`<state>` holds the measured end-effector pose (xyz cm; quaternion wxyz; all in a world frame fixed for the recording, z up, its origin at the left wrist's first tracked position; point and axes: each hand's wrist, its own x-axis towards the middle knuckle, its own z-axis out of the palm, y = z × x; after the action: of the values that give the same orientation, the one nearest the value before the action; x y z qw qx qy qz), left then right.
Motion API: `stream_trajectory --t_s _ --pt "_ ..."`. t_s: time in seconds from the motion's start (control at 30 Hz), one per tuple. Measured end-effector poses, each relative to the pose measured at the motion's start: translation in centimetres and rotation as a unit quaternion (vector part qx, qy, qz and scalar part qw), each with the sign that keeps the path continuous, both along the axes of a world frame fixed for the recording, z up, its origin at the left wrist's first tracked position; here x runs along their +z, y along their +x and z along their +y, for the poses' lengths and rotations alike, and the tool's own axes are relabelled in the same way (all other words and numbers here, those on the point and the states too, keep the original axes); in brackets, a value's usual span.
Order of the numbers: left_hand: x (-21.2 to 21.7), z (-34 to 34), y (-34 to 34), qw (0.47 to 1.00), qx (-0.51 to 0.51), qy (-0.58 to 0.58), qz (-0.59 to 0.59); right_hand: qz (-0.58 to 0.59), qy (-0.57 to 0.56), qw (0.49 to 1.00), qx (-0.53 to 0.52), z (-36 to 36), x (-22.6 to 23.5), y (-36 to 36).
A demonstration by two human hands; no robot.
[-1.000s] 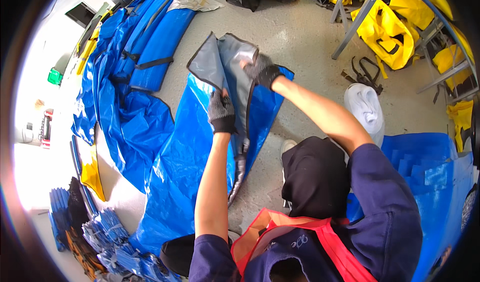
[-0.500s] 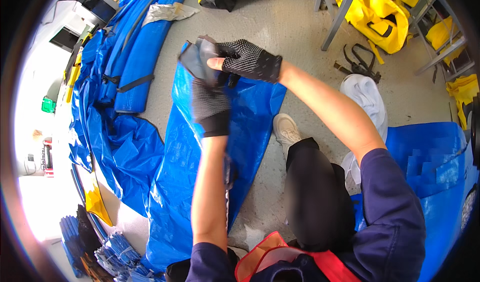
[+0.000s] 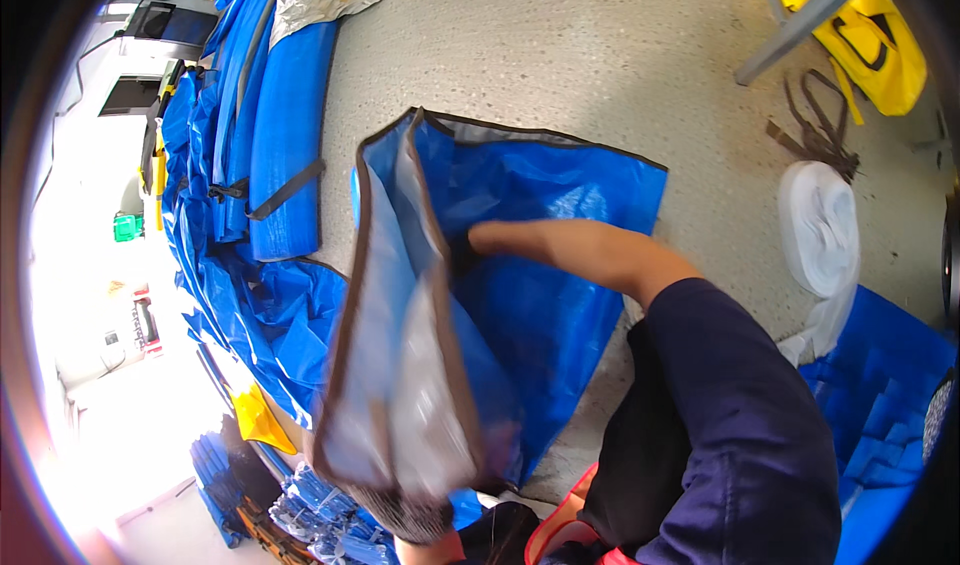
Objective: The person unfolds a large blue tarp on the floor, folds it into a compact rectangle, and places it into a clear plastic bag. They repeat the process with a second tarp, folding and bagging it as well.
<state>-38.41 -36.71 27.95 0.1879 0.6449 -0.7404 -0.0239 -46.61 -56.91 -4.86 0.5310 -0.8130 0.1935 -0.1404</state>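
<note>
A blue tarpaulin sheet (image 3: 560, 185) with a grey-white inner face and dark bound edges is spread before me, its left part folded up into a standing flap. My left hand (image 3: 412, 517), in a dark dotted glove, grips the near edge of this raised flap; the fingers are partly behind it, and the flap is blurred. My right hand (image 3: 462, 253), also dark-gloved, reaches in from the right to the middle of the sheet. The flap hides most of that hand, so its fingers do not show.
Long blue rolls (image 3: 290, 135) with a dark strap lie on the left beside crumpled blue sheeting (image 3: 285, 310). Bundled blue pieces (image 3: 335, 515) sit at lower left. On the right are a white webbing roll (image 3: 822, 227), dark straps (image 3: 815, 130), a yellow bag (image 3: 875, 50) and a metal leg (image 3: 800, 27).
The sheet has been opened out, showing its pale inner face. My left hand has come down toward me with one edge; my right hand has moved lower, behind the flap. The view has shifted.
</note>
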Motion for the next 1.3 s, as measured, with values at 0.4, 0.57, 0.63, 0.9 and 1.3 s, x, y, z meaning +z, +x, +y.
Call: stream_trajectory --t_s 0.4,0.57,0.63,0.9,1.3 --pt "-12.6 -3.7 -10.1 0.929 -0.248 0.211 0.177 -0.104 0.497 0.798 -0.324 -14.6 -3.7 -18.5" --pt "-21.2 -5.1 -19.4 0.903 -0.282 0.263 0.19 0.146 0.301 0.926 -0.175 -14.5 2.1 -19.1" --pt "-25.8 -4.7 -21.7 0.898 -0.268 0.334 0.1 0.258 0.176 0.943 -0.117 -14.8 1.9 -17.6" --pt "-36.2 -3.3 -22.7 0.76 -0.165 0.537 0.328 0.203 -0.018 0.84 -0.503 -12.3 -7.2 -13.7" --pt "-38.0 0.2 -4.5 0.933 -0.002 0.324 -0.158 0.238 -0.333 0.742 -0.53 -3.4 0.0 -13.9"
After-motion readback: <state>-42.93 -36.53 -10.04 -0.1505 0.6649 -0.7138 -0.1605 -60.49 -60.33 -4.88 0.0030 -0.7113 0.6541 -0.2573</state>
